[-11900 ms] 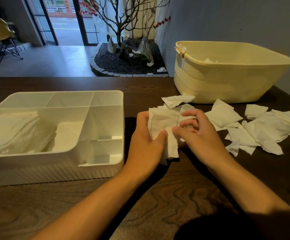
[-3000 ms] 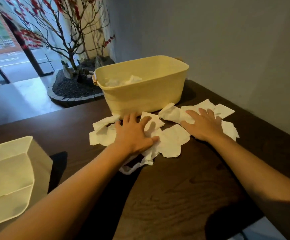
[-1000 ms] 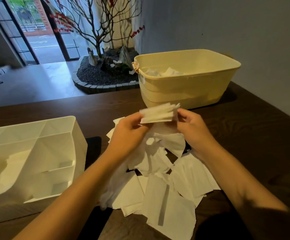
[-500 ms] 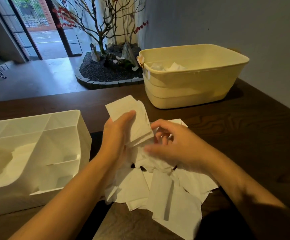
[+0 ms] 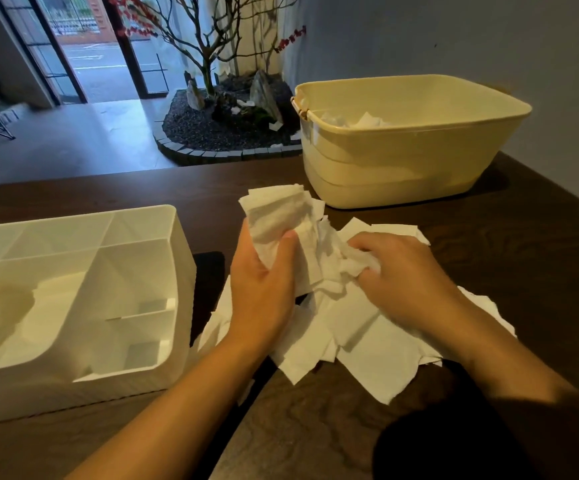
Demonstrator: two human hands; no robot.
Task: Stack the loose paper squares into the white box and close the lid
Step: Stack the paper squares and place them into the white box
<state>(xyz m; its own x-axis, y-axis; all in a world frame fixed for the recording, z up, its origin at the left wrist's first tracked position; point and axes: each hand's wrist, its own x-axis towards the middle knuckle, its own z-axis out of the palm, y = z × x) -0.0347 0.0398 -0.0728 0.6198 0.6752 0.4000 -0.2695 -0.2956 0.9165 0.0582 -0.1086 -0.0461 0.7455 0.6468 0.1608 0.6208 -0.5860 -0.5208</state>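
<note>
A person gathers paper squares on a dark tabletop (image 5: pixel 489 271). The left hand (image 5: pixel 264 292) grips a collected stack (image 5: pixel 277 216); the right hand's (image 5: pixel 405 278) fingers pinch another square from the loose pile (image 5: pixel 367 348). The open white box (image 5: pixel 174 271) sits left. Likely next: add it to the stack.

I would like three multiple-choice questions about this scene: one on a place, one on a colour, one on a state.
1. Where does the tub stand?
A. far right of the table
B. inside the white box
C. on the floor

2. What colour is the tub?
A. blue
B. pale yellow
C. black

3. What is the left hand doing?
A. resting flat and empty
B. gripping a bunch of paper squares
C. closing a lid

Answers:
1 A: the tub sits on the table, right of the white box.
2 B: its walls are pale yellow.
3 B: the left hand holds paper squares.
</note>
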